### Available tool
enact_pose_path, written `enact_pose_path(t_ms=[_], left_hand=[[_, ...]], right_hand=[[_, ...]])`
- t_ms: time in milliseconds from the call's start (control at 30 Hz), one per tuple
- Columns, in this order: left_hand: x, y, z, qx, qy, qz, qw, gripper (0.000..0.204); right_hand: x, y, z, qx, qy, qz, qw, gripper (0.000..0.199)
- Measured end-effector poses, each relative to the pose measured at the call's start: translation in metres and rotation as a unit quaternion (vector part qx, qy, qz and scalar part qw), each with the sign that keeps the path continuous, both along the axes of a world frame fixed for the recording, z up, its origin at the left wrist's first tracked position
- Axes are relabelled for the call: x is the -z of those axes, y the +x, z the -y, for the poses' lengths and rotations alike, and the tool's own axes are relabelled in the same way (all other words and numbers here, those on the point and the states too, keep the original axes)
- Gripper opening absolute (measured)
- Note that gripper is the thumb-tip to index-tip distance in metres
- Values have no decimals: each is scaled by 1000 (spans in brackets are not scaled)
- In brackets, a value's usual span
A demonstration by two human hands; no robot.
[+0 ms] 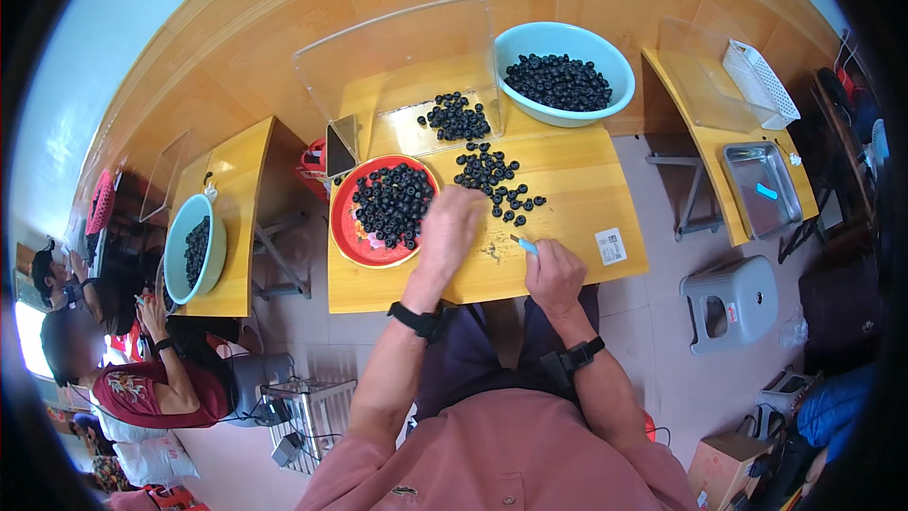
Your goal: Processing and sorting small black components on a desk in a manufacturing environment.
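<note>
My left hand [452,229] is over the right rim of a red round plate [352,248]; motion smears its fingers, so any grip is unclear. Heaped in the plate are small dark round pieces [390,203] that look like beads. My right hand [555,276] is closed around a small tool with a light blue handle [527,246]; its short tip points left, toward the table's middle. Between and beyond my hands, loose dark pieces [487,170] are scattered on the yellow wooden table [577,189]. Brownish crumbs [494,248] lie near the tool's tip.
A light blue basin [565,114] full of dark pieces stands at the back right. Behind the plate, a clear plastic screen [397,66] stands upright. A white label [611,246] is on the table's right. At left, another person [161,388] sits beside a similar basin [216,260].
</note>
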State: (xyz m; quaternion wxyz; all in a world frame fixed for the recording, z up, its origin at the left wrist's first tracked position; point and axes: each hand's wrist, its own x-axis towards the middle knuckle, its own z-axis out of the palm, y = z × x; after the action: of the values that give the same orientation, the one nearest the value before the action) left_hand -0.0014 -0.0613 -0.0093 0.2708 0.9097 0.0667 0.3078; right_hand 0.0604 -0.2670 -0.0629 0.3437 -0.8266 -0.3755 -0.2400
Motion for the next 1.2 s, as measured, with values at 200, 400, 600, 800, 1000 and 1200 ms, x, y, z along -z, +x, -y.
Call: enact_pose_path(t_ms=[200,400,600,800,1000,1200], left_hand=[[21,31,29,58,-10,-66,996,24],[21,24,32,51,-27,-80,995,21],[30,-12,45,-43,-271,-38,961,14],[60,-23,57,-61,-374,23,925,23],[49,-25,59,-68,-326,-3,943,25],[51,-25,60,-44,-324,19,945,26]], right_hand=[[0,-1,-1,7,15,-5,1000,17],[1,-1,1,4,18,0,1000,18],[1,0,1,3,-9,7,1000,17],[-4,-2,-3,-13,-34,-3,999,16],[-5,-3,-4,-25,-65,6,998,16],[-7,-4,-4,-17,-95,9,995,18]])
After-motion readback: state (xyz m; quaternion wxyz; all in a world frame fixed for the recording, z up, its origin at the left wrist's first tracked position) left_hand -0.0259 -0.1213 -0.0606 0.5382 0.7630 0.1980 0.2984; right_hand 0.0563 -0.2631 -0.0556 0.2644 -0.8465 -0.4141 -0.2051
